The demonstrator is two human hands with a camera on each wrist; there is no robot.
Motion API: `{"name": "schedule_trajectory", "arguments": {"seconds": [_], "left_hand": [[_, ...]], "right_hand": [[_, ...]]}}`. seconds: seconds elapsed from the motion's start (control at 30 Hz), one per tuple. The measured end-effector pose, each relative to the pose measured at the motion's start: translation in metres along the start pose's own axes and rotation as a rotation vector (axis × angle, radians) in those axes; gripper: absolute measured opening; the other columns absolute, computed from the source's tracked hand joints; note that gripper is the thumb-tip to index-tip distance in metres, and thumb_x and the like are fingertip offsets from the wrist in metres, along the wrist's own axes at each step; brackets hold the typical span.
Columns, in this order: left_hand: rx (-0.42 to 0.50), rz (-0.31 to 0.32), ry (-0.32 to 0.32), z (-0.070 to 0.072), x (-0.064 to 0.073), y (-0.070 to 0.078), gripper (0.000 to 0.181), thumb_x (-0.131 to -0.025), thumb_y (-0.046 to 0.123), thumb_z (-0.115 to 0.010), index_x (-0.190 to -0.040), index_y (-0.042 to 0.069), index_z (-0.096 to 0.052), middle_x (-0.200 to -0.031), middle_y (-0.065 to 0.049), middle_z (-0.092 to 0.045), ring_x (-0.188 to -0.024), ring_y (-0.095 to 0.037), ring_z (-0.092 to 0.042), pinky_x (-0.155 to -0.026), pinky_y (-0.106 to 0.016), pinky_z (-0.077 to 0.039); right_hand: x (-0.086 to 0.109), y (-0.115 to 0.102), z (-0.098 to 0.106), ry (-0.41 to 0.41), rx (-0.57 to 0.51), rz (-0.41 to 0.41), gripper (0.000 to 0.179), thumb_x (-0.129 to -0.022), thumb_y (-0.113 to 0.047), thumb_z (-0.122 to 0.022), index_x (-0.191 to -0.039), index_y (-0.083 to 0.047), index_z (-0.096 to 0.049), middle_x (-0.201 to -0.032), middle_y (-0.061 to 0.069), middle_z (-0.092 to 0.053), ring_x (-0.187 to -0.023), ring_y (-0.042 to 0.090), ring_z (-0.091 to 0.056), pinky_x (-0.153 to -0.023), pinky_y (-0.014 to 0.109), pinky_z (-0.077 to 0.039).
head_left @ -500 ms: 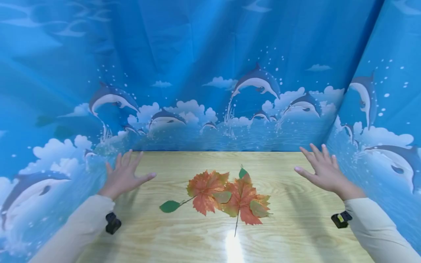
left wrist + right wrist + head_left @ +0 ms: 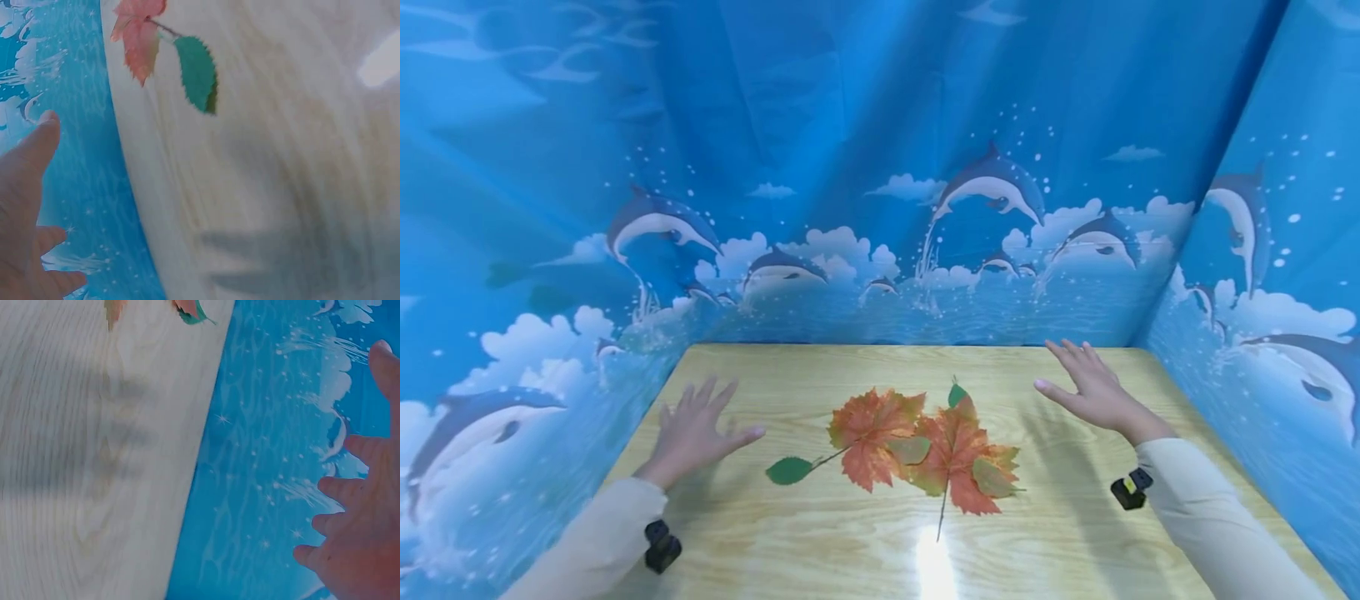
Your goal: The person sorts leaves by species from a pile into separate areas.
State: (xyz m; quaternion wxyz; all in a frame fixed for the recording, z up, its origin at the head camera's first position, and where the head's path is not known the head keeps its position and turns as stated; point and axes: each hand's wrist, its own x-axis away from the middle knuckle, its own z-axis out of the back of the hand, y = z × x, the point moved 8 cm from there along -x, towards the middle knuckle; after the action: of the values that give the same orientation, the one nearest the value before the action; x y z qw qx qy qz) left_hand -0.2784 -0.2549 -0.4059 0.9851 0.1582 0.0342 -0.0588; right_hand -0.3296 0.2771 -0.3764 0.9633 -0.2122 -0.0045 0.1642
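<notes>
Two red-orange maple-like leaves lie side by side mid-table: the left red leaf (image 2: pixel 872 425) and the right red leaf (image 2: pixel 955 446). A dark green leaf (image 2: pixel 789 471) lies at the left, by the left red leaf's stem. Two dull olive leaves rest over the red ones, the first olive leaf (image 2: pixel 910 450) and the second olive leaf (image 2: pixel 992 479). Behind them peeks a small green leaf (image 2: pixel 956 394). My left hand (image 2: pixel 694 432), fingers spread, hovers left of the leaves and holds nothing. To their right my right hand (image 2: pixel 1097 393) hovers with spread fingers, touching nothing.
A light wood-grain table (image 2: pixel 820 550) carries the leaves, with a bright glare spot near its front. Blue dolphin-print cloth (image 2: pixel 820 167) hangs behind the table and along both sides. Each wrist wears a small black camera (image 2: pixel 662 546).
My right hand has moved inward to the left, nearer the leaves. The left hand has shifted slightly right and toward me. The leaves have stayed put.
</notes>
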Motion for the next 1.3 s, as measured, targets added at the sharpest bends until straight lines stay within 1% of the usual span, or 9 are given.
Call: {"name": "schedule_trajectory", "arguments": {"seconds": [0.1, 0.27, 0.37, 0.5, 0.63, 0.77, 0.93, 1.17, 1.3], "left_hand": [[0.000, -0.007, 0.002, -0.007, 0.005, 0.002, 0.099, -0.079, 0.070, -0.060, -0.148, 0.005, -0.032, -0.152, -0.030, -0.021, -0.134, -0.059, -0.016, -0.096, -0.080, -0.006], [0.080, 0.010, -0.018, -0.021, 0.014, 0.003, 0.097, -0.079, 0.066, -0.062, -0.146, 0.002, -0.035, -0.149, -0.030, -0.027, -0.133, -0.055, -0.024, -0.096, -0.079, -0.006], [0.135, 0.019, -0.027, -0.030, 0.019, 0.004, 0.094, -0.080, 0.063, -0.064, -0.144, 0.000, -0.037, -0.147, -0.030, -0.031, -0.132, -0.053, -0.028, -0.098, -0.078, -0.006], [0.196, 0.027, -0.048, -0.042, 0.024, 0.008, 0.089, -0.081, 0.056, -0.067, -0.142, -0.003, -0.039, -0.144, -0.031, -0.036, -0.129, -0.052, -0.035, -0.101, -0.073, -0.019], [0.284, 0.059, -0.066, -0.055, 0.030, 0.010, 0.084, -0.081, 0.048, -0.071, -0.139, -0.005, -0.042, -0.141, -0.031, -0.041, -0.127, -0.050, -0.039, -0.102, -0.063, -0.032], [0.330, 0.088, -0.053, -0.064, 0.035, 0.011, 0.080, -0.080, 0.043, -0.075, -0.135, -0.007, -0.046, -0.136, -0.031, -0.046, -0.124, -0.049, -0.043, -0.101, -0.060, -0.035], [0.371, 0.117, -0.040, -0.073, 0.039, 0.011, 0.077, -0.079, 0.041, -0.075, -0.134, -0.006, -0.047, -0.133, -0.027, -0.050, -0.123, -0.045, -0.046, -0.102, -0.058, -0.036], [0.393, 0.098, 0.008, -0.077, 0.042, 0.017, 0.072, -0.075, 0.032, -0.080, -0.128, -0.008, -0.052, -0.127, -0.026, -0.055, -0.118, -0.043, -0.051, -0.100, -0.055, -0.039], [0.383, 0.100, 0.025, -0.080, 0.043, 0.018, 0.070, -0.073, 0.031, -0.082, -0.125, -0.007, -0.055, -0.123, -0.024, -0.058, -0.115, -0.041, -0.053, -0.099, -0.055, -0.040]], "right_hand": [[-0.007, 0.000, -0.009, -0.013, -0.023, 0.003, 0.078, -0.096, -0.050, -0.049, -0.153, -0.006, -0.016, -0.153, 0.034, -0.010, -0.137, 0.058, 0.003, -0.099, 0.077, -0.003], [-0.020, -0.002, -0.025, -0.038, -0.092, 0.011, 0.079, -0.095, -0.050, -0.051, -0.152, -0.005, -0.018, -0.154, 0.031, -0.013, -0.139, 0.055, 0.000, -0.101, 0.075, -0.007], [-0.027, -0.004, -0.032, -0.053, -0.142, 0.028, 0.078, -0.095, -0.048, -0.052, -0.151, -0.004, -0.020, -0.154, 0.029, -0.016, -0.139, 0.053, -0.006, -0.102, 0.074, -0.012], [-0.035, -0.007, -0.043, -0.068, -0.192, 0.046, 0.076, -0.096, -0.046, -0.053, -0.151, -0.003, -0.021, -0.153, 0.028, -0.020, -0.138, 0.051, -0.017, -0.103, 0.070, -0.020], [-0.043, -0.008, -0.055, -0.096, -0.248, 0.022, 0.076, -0.096, -0.048, -0.052, -0.151, -0.005, -0.021, -0.154, 0.026, -0.019, -0.138, 0.049, -0.019, -0.103, 0.069, -0.023], [-0.049, -0.008, -0.067, -0.114, -0.305, -0.006, 0.075, -0.095, -0.050, -0.052, -0.152, -0.008, -0.023, -0.155, 0.024, -0.019, -0.139, 0.048, -0.019, -0.103, 0.068, -0.024], [-0.057, -0.006, -0.084, -0.143, -0.365, -0.032, 0.073, -0.097, -0.049, -0.049, -0.151, -0.007, -0.024, -0.155, 0.024, -0.020, -0.139, 0.048, -0.019, -0.103, 0.066, -0.027], [-0.068, -0.002, -0.103, -0.170, -0.483, -0.086, 0.065, -0.100, -0.035, -0.050, -0.149, -0.001, -0.024, -0.151, 0.029, -0.023, -0.137, 0.052, -0.019, -0.105, 0.064, -0.027], [-0.071, -0.001, -0.111, -0.169, -0.523, -0.101, 0.063, -0.100, -0.029, -0.051, -0.148, 0.001, -0.025, -0.150, 0.030, -0.025, -0.136, 0.052, -0.023, -0.105, 0.060, -0.030]]}}
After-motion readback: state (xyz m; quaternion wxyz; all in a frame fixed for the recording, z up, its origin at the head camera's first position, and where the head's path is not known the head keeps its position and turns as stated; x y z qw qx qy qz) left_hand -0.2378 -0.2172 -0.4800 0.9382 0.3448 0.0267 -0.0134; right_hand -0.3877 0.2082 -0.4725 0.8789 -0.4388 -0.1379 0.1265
